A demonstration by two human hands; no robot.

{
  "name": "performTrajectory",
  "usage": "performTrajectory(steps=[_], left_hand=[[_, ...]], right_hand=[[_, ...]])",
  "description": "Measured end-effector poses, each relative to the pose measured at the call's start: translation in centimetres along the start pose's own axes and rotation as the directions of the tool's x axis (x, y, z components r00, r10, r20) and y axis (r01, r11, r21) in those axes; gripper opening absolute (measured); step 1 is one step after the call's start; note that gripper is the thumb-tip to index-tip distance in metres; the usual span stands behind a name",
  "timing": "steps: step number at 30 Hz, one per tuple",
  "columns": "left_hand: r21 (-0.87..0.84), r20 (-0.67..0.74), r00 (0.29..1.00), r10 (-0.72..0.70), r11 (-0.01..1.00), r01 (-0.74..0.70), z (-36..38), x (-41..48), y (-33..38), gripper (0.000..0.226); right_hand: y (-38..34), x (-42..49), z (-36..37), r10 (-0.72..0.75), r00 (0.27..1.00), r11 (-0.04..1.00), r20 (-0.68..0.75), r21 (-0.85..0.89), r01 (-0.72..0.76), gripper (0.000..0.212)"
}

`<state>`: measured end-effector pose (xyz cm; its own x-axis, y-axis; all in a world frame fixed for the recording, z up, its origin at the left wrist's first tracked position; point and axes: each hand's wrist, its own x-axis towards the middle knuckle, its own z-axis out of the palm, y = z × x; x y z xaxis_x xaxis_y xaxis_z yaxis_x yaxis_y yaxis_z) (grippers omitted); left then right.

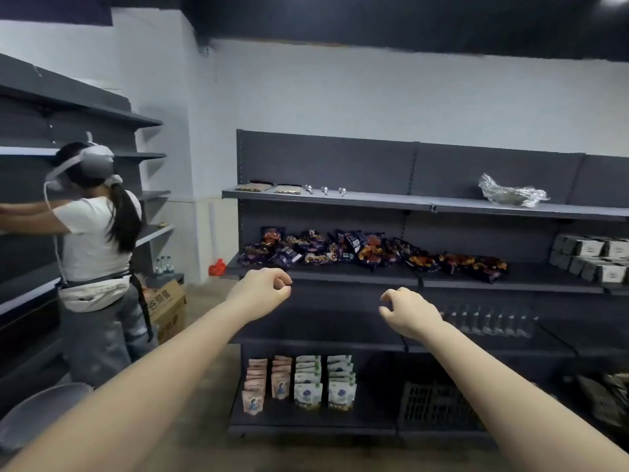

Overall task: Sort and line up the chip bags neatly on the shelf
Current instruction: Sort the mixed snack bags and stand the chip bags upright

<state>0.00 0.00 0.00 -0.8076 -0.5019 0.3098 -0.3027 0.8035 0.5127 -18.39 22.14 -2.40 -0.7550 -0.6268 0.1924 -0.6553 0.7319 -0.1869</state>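
Two bare hands reach forward in the head view, both empty: left hand (pixel 263 287) loosely curled with fingers bent inward, right hand (pixel 406 310) likewise half-curled, neither touching anything. Just beyond them, on the middle shelf (pixel 340 274) of the dark rack, a jumble of chip bags (pixel 357 252), purple and orange-red, flat, overlapping and at odd angles, spread from the left end toward the middle-right. Judged from that heap, nothing sorted yet: no colour groups, no upright row, whole job ahead. Further right on the same level, stacked white boxes (pixel 592 257). On the top shelf, flat packets at the left and a crumpled clear wrapper (pixel 510 194) to the right. On the bottom shelf, neat rows of standing pouches (pixel 299 383), already tidy.

Hard to read: print on the chip bags too blurred to name a flavour; exact count impossible where bags overlap. White boxes cut off by the right edge. At the left, a second person (pixel 92 240) at another rack, arms cut off by the frame.
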Motion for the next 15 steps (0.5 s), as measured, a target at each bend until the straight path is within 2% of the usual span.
performTrajectory(steps=[7,15], left_hand=[[0.022,0.079,0.993,-0.092,0.996,0.091,3.4,5.2,-4.1,0.023],[0.055,0.160,0.983,-0.093,0.995,0.085,6.4,15.2,-10.4,0.024]], right_hand=[[-0.1,5.9,4.4,-0.015,0.998,1.000,0.063,-0.016,0.016,0.035],[-2.9,17.7,8.5,-0.019,0.995,1.000,0.099,0.007,0.018,0.036]])
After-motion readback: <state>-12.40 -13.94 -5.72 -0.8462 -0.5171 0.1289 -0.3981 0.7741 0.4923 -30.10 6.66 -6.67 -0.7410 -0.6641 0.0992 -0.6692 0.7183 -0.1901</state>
